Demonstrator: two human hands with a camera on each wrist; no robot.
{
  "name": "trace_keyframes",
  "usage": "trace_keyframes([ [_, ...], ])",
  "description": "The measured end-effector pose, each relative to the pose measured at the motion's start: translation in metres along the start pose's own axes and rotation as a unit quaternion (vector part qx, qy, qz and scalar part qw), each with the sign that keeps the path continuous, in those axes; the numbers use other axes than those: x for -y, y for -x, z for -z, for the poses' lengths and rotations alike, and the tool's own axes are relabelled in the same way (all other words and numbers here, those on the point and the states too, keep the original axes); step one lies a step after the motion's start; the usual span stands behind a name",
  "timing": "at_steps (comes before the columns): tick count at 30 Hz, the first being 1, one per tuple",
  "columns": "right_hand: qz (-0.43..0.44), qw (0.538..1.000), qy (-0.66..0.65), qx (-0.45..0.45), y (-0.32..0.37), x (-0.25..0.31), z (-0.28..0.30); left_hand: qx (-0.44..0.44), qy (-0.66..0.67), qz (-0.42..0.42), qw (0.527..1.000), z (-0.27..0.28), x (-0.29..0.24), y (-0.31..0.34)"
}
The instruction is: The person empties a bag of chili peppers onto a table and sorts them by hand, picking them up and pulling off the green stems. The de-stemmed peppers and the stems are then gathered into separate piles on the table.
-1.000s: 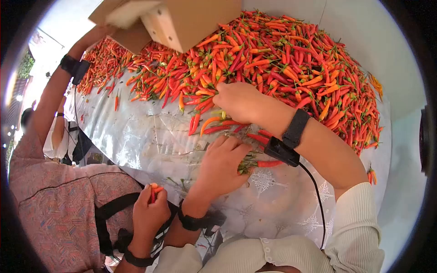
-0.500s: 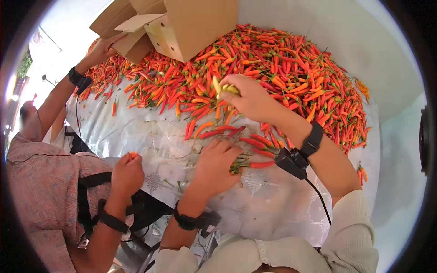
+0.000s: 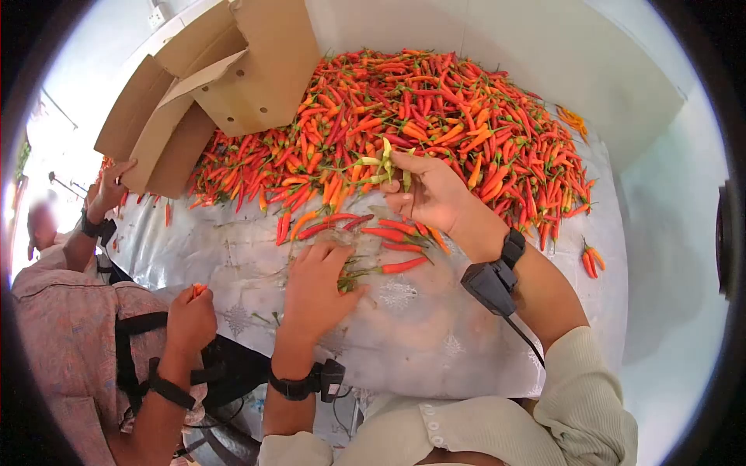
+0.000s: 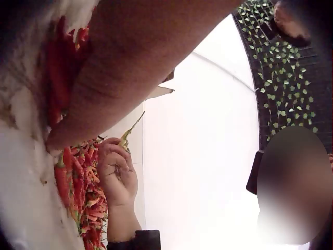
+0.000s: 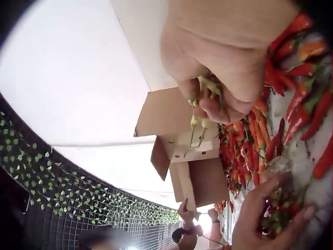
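Several pale yellow-green chillies [image 3: 386, 161] are pinched between the thumb and fingers of my right hand [image 3: 447, 203], raised over the near edge of the chilli pile [image 3: 435, 116]. In the right wrist view the pale chillies [image 5: 209, 86] stick out from the curled fingers, thin stalks hanging down. Low on the table, my left hand [image 3: 317, 289] curls round a bunch of chillies [image 5: 278, 211], mostly hidden under the palm. Their green stalks show by the thumb in the head view. Just beyond it, loose red chillies [image 3: 404, 266] lie on the plastic cover [image 3: 396, 342].
An open cardboard box [image 3: 256, 93] stands tilted at the pile's back left. Another person's hand [image 3: 113, 182] touches its flap; their other hand [image 3: 192, 318] holds something orange-red near the table edge. A few chillies [image 3: 592, 258] lie apart at the right.
My right hand has come up from the pile with the pale chillies and turned, showing them. The left hand stays by its bunch. The box has shifted and settled, and the head view has moved.
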State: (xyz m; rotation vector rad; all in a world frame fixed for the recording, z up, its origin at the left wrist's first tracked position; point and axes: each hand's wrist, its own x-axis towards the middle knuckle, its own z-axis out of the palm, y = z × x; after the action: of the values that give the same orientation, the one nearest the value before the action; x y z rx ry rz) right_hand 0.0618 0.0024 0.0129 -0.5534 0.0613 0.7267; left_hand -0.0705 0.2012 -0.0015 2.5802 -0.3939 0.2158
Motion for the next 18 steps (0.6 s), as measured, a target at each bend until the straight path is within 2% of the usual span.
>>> trace_keyframes([
  [2,-0.011,1.000,-0.024,0.000,0.001,-0.002,0.006,0.015,-0.009,0.014,1.000,0.002,-0.003,0.001],
  [5,-0.009,0.999,-0.038,-0.003,0.004,-0.005,0.013,-0.018,-0.017,0.004,1.000,0.002,-0.006,0.007],
  [8,0.003,0.999,-0.044,0.011,0.010,-0.006,0.016,0.001,-0.022,0.016,1.000,0.002,-0.009,0.007],
  [12,0.018,0.998,-0.057,0.027,0.013,-0.007,0.031,-0.019,-0.031,-0.023,0.999,0.003,-0.016,0.005],
  [13,0.019,0.996,-0.076,-0.043,0.022,-0.008,0.020,-0.011,-0.029,-0.026,0.999,0.004,-0.017,0.004],
  [18,0.032,0.995,-0.085,-0.026,0.056,0.000,0.042,-0.004,-0.006,-0.011,1.000,0.008,-0.045,-0.008],
])
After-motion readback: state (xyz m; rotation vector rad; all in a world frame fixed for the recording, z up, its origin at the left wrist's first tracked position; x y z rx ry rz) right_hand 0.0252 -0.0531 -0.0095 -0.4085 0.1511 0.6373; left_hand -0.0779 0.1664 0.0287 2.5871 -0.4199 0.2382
